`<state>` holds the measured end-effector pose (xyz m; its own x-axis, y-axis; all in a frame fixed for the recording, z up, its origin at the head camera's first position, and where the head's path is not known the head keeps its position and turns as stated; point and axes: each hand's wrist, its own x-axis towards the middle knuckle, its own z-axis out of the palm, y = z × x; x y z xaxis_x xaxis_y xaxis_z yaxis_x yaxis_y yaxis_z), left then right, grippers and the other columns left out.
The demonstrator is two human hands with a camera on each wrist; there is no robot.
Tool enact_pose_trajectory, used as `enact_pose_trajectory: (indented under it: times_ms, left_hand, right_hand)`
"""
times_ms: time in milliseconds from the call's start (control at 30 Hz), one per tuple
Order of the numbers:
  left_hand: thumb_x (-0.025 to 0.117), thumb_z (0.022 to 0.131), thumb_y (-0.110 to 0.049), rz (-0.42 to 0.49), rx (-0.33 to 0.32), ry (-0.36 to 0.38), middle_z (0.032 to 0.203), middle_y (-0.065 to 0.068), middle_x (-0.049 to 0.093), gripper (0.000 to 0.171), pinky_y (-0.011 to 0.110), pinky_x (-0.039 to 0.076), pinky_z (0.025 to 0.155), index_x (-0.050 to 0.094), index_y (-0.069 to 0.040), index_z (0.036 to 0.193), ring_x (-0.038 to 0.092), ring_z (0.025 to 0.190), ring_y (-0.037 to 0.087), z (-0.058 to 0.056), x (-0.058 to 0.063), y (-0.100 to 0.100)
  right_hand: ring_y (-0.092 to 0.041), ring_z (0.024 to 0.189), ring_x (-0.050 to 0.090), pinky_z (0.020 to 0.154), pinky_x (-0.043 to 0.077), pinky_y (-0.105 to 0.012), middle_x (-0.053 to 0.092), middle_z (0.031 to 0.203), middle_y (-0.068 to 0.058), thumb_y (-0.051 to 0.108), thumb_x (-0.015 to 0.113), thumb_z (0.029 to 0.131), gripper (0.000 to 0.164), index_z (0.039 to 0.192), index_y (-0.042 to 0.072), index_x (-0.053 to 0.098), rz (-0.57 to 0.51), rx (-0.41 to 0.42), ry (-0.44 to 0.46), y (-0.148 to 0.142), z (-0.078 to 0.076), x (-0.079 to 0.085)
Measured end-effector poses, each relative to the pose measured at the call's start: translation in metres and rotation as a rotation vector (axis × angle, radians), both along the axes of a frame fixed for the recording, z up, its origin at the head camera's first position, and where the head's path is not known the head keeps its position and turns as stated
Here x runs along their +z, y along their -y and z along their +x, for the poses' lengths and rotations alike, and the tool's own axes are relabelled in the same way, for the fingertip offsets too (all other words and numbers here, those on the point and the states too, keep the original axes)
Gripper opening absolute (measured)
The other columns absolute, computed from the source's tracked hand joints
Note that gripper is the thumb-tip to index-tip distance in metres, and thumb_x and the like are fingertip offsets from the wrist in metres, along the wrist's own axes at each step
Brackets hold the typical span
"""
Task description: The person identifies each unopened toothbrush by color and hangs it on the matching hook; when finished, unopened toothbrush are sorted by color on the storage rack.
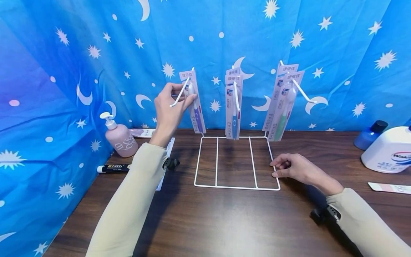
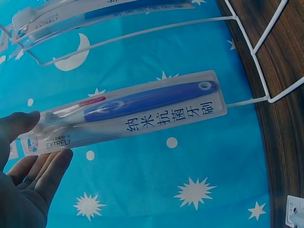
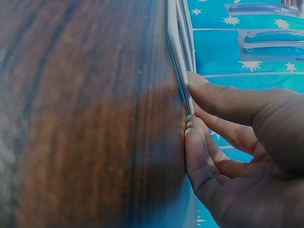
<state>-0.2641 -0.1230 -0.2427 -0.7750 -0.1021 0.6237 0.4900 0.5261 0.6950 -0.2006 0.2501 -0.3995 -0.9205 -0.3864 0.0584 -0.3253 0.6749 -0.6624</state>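
Note:
My left hand [image 1: 168, 107] holds a packaged purple toothbrush [image 1: 198, 119] by its upper part, at the left hook of a white wire rack [image 1: 237, 187]. In the left wrist view, the thumb is on one edge of the toothbrush pack [image 2: 171, 102] and the fingers are on the other. My right hand [image 1: 295, 167] pinches the right side bar of the rack's base, low over the table; the right wrist view shows thumb and fingertips on the white wire [image 3: 175, 42]. Packaged blue toothbrushes [image 1: 233, 117] hang on the middle hook and green ones [image 1: 282, 114] on the right hook.
At left stand a pink pump bottle [image 1: 123, 141] and a black tube [image 1: 113, 168]; a flat white pack [image 1: 170, 148] lies partly behind the left forearm. At right are a blue bottle [image 1: 369, 137], a white bottle [image 1: 385, 153] and a flat pack [image 1: 390, 188]. A blue curtain [image 1: 199, 21] hangs behind.

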Motion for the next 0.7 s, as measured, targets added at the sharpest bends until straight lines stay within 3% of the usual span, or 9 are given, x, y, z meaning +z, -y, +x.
enact_pose_trajectory:
  times_ms: [300, 500, 700]
  left_hand:
    - [0.079, 0.080, -0.036, -0.008, 0.025, -0.003, 0.096, 0.001, 0.067, 0.044, 0.027, 0.051, 0.072, 0.062, -0.012, 0.114, 0.064, 0.086, 0.010, -0.003, -0.002, 0.002]
    - [0.080, 0.078, -0.040, -0.096, 0.047, 0.014, 0.099, 0.002, 0.069, 0.054, 0.026, 0.050, 0.071, 0.061, -0.012, 0.121, 0.066, 0.089, 0.013, 0.002, -0.001, 0.004]
    - [0.080, 0.080, -0.032, -0.144, 0.059, 0.046, 0.106, 0.006, 0.070, 0.054, 0.025, 0.052, 0.078, 0.060, -0.010, 0.125, 0.068, 0.094, 0.013, 0.003, -0.019, 0.030]
  right_hand:
    - [-0.018, 0.075, 0.054, 0.065, 0.045, -0.026, 0.063, 0.082, 0.000, 0.017, 0.080, 0.080, 0.027, 0.101, 0.005, 0.070, 0.003, 0.008, -0.001, 0.000, 0.000, 0.002]
    - [-0.018, 0.075, 0.053, 0.064, 0.044, -0.026, 0.063, 0.082, 0.000, 0.017, 0.080, 0.080, 0.027, 0.102, 0.004, 0.070, 0.002, 0.004, 0.007, 0.001, 0.002, 0.003]
    - [-0.018, 0.075, 0.054, 0.065, 0.045, -0.027, 0.063, 0.083, 0.000, 0.018, 0.080, 0.080, 0.028, 0.102, 0.004, 0.070, 0.011, 0.000, 0.012, 0.002, 0.001, 0.000]
